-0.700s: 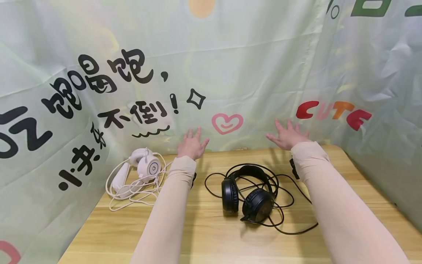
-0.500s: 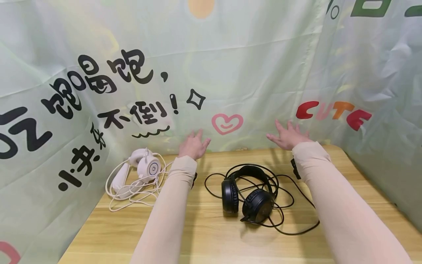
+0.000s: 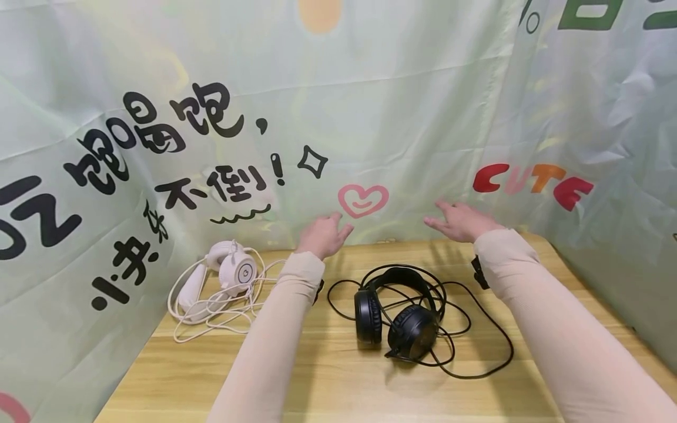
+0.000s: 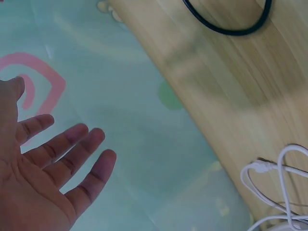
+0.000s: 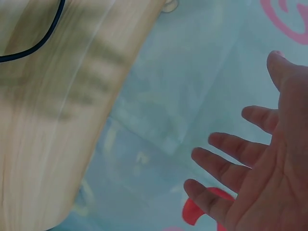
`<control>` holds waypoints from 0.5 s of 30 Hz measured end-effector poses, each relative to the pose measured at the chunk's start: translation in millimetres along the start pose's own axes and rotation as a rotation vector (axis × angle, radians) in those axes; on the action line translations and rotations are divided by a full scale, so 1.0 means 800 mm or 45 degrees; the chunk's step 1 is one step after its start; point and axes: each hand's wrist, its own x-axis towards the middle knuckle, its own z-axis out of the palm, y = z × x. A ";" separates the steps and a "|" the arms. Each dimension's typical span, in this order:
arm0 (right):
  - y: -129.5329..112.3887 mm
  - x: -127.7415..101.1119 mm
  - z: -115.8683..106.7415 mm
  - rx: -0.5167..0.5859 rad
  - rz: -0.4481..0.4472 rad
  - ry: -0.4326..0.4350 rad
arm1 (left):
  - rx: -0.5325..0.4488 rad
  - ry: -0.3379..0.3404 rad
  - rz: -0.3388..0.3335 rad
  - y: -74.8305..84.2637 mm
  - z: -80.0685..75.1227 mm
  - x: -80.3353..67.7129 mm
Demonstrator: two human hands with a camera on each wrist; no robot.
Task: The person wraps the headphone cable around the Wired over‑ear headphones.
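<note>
My left hand [image 3: 324, 236] hovers above the table's back edge, palm down, between a white headset [image 3: 238, 270] and a black headset [image 3: 415, 329]. In the left wrist view its fingers [image 4: 91, 185] are spread and slightly bent, with nothing in them. On the other side, my right hand [image 3: 464, 222] is raised behind and to the right of the black headset, also holding nothing. Loosely spread fingers [image 5: 224, 168] show in the right wrist view. The black headset lies mid-table within loops of its own cable. At the left back, the white headset sits with its tangled white cord.
The wooden table [image 3: 338, 382] is backed by a pale green printed cloth [image 3: 412, 129] that also hangs along both sides. A loop of black cable [image 3: 508, 346] reaches toward the right forearm. The white cord [image 4: 284, 183] runs close to the left forearm.
The left hand has shifted a little to the right and its fingers have drawn in. The right hand's fingers have also bent down from their spread pose. Both headsets stay in place.
</note>
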 end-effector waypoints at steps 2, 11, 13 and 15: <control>-0.002 -0.002 0.001 -0.016 -0.021 0.009 | -0.009 -0.012 0.031 0.005 0.002 0.001; -0.016 -0.019 0.007 -0.030 -0.131 0.033 | -0.036 -0.058 0.145 0.028 0.019 0.007; -0.019 -0.026 0.009 -0.038 -0.149 0.031 | -0.037 -0.071 0.183 0.033 0.023 0.008; -0.022 -0.033 0.011 -0.041 -0.164 0.026 | -0.032 -0.087 0.221 0.038 0.027 0.009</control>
